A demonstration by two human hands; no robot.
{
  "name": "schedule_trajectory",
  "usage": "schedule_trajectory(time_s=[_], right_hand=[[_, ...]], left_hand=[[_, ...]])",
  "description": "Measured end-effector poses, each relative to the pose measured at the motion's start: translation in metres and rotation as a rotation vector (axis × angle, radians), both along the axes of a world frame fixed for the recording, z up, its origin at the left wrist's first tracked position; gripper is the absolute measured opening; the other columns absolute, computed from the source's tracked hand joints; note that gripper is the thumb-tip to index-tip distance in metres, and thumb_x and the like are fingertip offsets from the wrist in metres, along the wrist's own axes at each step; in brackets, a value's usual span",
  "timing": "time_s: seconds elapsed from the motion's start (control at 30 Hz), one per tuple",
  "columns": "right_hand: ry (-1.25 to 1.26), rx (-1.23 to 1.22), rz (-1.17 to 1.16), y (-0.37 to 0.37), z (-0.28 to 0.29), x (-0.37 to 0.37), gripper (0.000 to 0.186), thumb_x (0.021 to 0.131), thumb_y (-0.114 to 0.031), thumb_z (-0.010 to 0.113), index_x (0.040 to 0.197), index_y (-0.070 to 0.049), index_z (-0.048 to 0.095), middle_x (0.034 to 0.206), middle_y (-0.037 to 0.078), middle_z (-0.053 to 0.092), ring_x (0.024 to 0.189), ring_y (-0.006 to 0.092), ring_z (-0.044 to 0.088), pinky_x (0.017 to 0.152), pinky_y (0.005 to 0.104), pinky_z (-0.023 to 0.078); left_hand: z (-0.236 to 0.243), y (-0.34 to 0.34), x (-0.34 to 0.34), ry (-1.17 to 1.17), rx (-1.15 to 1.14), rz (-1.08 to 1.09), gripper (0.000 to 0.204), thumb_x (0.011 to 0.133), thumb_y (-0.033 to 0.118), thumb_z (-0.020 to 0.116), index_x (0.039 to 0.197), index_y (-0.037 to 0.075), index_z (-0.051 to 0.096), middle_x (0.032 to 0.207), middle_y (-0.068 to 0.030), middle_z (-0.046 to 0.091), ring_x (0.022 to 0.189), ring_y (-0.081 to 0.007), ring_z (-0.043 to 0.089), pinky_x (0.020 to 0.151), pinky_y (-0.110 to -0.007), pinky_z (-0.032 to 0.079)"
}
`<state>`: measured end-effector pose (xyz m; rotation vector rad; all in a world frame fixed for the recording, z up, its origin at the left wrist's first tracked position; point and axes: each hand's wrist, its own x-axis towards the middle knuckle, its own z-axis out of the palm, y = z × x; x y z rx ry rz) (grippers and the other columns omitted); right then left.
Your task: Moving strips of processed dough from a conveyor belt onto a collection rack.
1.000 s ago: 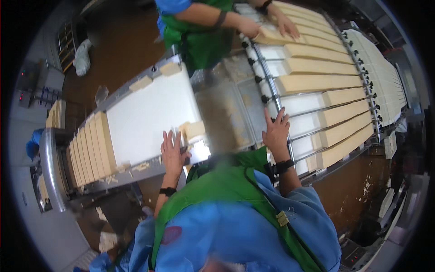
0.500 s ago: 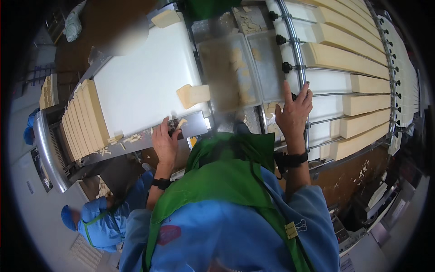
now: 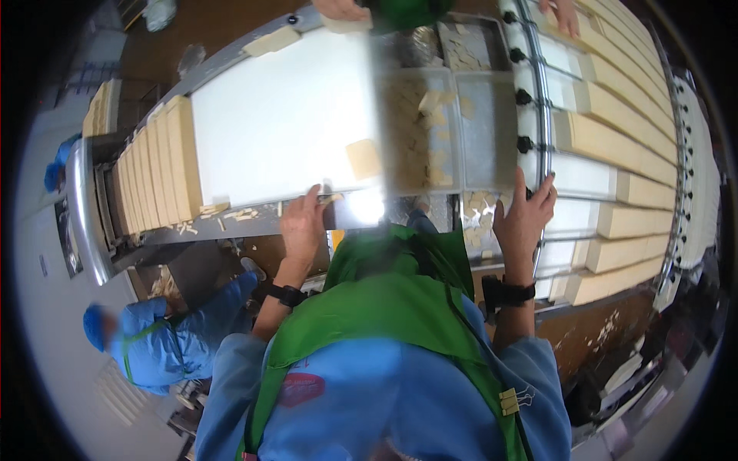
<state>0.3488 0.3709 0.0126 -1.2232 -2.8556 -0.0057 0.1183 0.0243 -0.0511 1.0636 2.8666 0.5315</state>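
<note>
My left hand (image 3: 304, 230) is open, its fingers stretched out at the metal edge strip (image 3: 265, 223) along the near side of a white belt (image 3: 288, 115). A small pale scrap (image 3: 332, 198) lies by its fingertips. A flat beige piece (image 3: 364, 159) rests on the belt, beyond that hand. My right hand (image 3: 525, 223) is open too, fingers apart, at a steel rail (image 3: 545, 115) fitted with black knobs (image 3: 524, 144). Its fingertips seem to touch the rail. Neither hand holds anything that I can see.
Beige slabs (image 3: 642, 219) lie in lanes on the right. More slabs (image 3: 182, 157) stand in a row at left. Shallow trays (image 3: 460, 131) with broken pieces sit between the lines. A co-worker's hands (image 3: 342, 9) reach in at the top; another person (image 3: 165, 338) is at lower left.
The view has shifted. Two overlapping beige pieces showed near the belt's right edge; one shows now. A co-worker's hands have appeared at the top. My hands stay near the same edges.
</note>
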Motion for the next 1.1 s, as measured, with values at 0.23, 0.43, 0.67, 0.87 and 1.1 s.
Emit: schedule_trajectory(time_s=[0.23, 0.43, 0.67, 0.87, 1.1], right_hand=[[-0.01, 0.036, 0.027, -0.005, 0.001, 0.0, 0.083, 0.08, -0.016, 0.079, 0.156, -0.018, 0.048, 0.165, 0.036, 0.022, 0.144, 0.0558, 0.033, 0.114, 0.0624, 0.036], [-0.063, 0.057, 0.016, -0.013, 0.0, -0.004, 0.084, 0.079, -0.016, 0.078, 0.157, -0.018, 0.047, 0.165, 0.037, 0.021, 0.143, 0.0567, 0.034, 0.115, 0.0623, 0.036], [-0.006, 0.095, 0.091, -0.004, -0.015, 0.013, 0.081, 0.078, -0.014, 0.074, 0.156, -0.016, 0.048, 0.165, 0.037, 0.021, 0.143, 0.0575, 0.035, 0.111, 0.066, 0.039], [-0.09, 0.094, 0.049, -0.013, -0.005, 0.005, 0.08, 0.081, -0.019, 0.077, 0.155, -0.015, 0.047, 0.165, 0.035, 0.021, 0.143, 0.054, 0.035, 0.108, 0.0634, 0.044], [-0.105, 0.151, 0.07, -0.01, -0.014, 0.007, 0.085, 0.079, -0.018, 0.081, 0.156, -0.016, 0.046, 0.164, 0.034, 0.024, 0.14, 0.052, 0.039, 0.103, 0.0624, 0.048]], left_hand=[[0.018, -0.004, 0.004, -0.155, 0.219, 0.001, 0.043, 0.087, 0.003, 0.076, 0.129, 0.007, 0.067, 0.091, -0.0126, 0.07, 0.082, -0.0315, 0.07, 0.073, -0.043, 0.057], [0.026, 0.028, -0.004, -0.416, 0.59, 0.173, 0.033, 0.093, 0.007, 0.074, 0.125, 0.004, 0.068, 0.099, -0.0168, 0.072, 0.089, -0.0312, 0.073, 0.08, -0.039, 0.059], [0.032, 0.037, -0.027, -0.352, 0.657, 0.097, 0.052, 0.086, 0.009, 0.079, 0.135, 0.006, 0.063, 0.132, -0.0165, 0.061, 0.122, -0.0354, 0.063, 0.103, -0.046, 0.053], [-0.001, -0.082, -0.087, 0.183, 0.064, 0.938, 0.081, 0.082, 0.035, 0.086, 0.148, 0.003, 0.052, 0.144, -0.0356, 0.045, 0.134, -0.05, 0.045, 0.113, -0.058, 0.039], [-0.049, -0.133, -0.129, 0.006, 0.21, 0.823, 0.032, 0.084, 0.011, 0.066, 0.112, -0.003, 0.063, 0.111, -0.0268, 0.061, 0.107, -0.0447, 0.057, 0.109, -0.057, 0.041]])
